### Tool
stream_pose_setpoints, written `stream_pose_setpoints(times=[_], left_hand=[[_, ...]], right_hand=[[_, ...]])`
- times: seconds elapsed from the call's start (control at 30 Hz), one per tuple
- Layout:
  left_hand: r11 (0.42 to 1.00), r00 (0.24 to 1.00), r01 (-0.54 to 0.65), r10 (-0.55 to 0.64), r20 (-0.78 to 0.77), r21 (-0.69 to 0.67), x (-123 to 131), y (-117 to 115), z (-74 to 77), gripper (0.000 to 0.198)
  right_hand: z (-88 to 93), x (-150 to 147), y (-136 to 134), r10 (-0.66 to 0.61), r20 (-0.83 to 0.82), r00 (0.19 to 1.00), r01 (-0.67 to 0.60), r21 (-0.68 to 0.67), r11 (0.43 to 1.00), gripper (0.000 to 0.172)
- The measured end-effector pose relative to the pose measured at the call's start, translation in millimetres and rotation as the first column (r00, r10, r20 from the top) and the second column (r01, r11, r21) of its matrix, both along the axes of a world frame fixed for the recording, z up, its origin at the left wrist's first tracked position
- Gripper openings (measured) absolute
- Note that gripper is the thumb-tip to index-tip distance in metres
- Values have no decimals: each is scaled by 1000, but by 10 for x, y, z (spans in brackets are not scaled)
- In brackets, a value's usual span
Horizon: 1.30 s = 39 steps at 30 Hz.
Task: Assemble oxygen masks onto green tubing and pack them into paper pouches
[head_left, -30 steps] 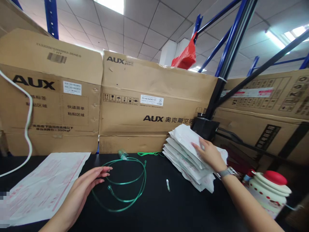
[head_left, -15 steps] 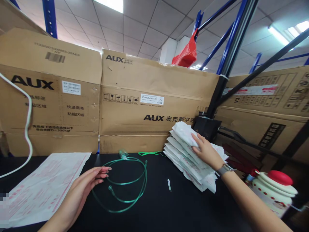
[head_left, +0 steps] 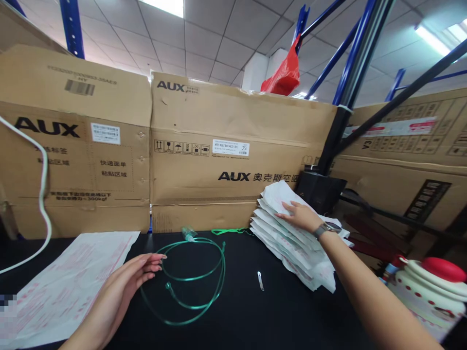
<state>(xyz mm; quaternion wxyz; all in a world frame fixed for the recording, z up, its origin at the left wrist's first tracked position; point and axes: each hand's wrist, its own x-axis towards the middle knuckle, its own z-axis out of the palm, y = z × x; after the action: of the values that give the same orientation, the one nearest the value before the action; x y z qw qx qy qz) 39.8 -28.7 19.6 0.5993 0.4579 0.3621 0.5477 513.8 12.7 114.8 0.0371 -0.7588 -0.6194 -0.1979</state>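
My right hand (head_left: 299, 216) rests with its fingers spread on top of a stack of white paper packets (head_left: 292, 248) with faint red print. A watch is on that wrist. My left hand (head_left: 140, 271) hovers over the black table (head_left: 292, 325), fingers loosely curved and slightly apart, with nothing in it. Just right of its fingertips lies coiled green clear tubing (head_left: 223, 272), with a small clear green fitting (head_left: 188, 235) at its far end. A flat white printed packet (head_left: 73, 287) lies left of and partly behind my left forearm.
A small pale strip (head_left: 260, 281) lies mid-table, and a green cord (head_left: 229, 231) at the back. Cardboard boxes (head_left: 197, 189) wall the rear. A black box (head_left: 321, 192) stands behind the stack, a white jar with red lid (head_left: 434, 287) at right. A white cable (head_left: 43, 194) hangs left.
My right hand has shifted slightly left and down over the top packet, its fingers now flatter and more spread. The top packet lies flatter. My left hand stays nearly in place.
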Motion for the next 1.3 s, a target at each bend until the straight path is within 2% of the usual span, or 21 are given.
stream_pose_setpoints(times=[0.2,0.4,0.57,0.73,0.87,0.97,1.03,1.1,1.17,1.23,1.3], left_hand=[[997,997,-55,58,51,-54,-18,14,88,25],[992,988,-76,89,123,-104,-39,36,119,19],[995,991,-50,61,117,-88,-8,16,133,18],[996,994,-54,60,91,-69,-8,-4,133,19],[998,996,-40,44,79,-44,-14,-2,131,20],[999,999,-35,35,37,1,-9,-3,138,24],[998,997,-32,36,-72,53,0,-6,136,27],[989,958,-9,51,-283,148,11,-12,113,30],[950,840,105,74,-538,294,19,-25,62,32],[864,682,298,105,-724,406,21,-48,-7,40],[783,570,443,130,-811,437,20,-75,-69,52]], right_hand=[[-98,20,53,-22,-33,999,18,-125,992,70],[-178,-12,37,-48,-61,997,41,-114,993,69],[-89,-62,-95,-50,-51,997,50,-16,999,71],[103,-131,-251,10,-23,1000,-9,82,997,65],[255,-271,-373,9,-2,1000,-9,191,982,62],[293,-534,-480,61,19,998,-64,327,943,55],[233,-820,-553,293,8,956,-263,470,842,44],[91,-1179,-614,505,-63,861,-417,479,772,34],[-122,-1561,-645,605,-186,775,-516,368,774,26],[-368,-1898,-631,606,-286,742,-576,189,795,27],[-607,-2138,-573,528,-317,788,-530,88,843,32]])
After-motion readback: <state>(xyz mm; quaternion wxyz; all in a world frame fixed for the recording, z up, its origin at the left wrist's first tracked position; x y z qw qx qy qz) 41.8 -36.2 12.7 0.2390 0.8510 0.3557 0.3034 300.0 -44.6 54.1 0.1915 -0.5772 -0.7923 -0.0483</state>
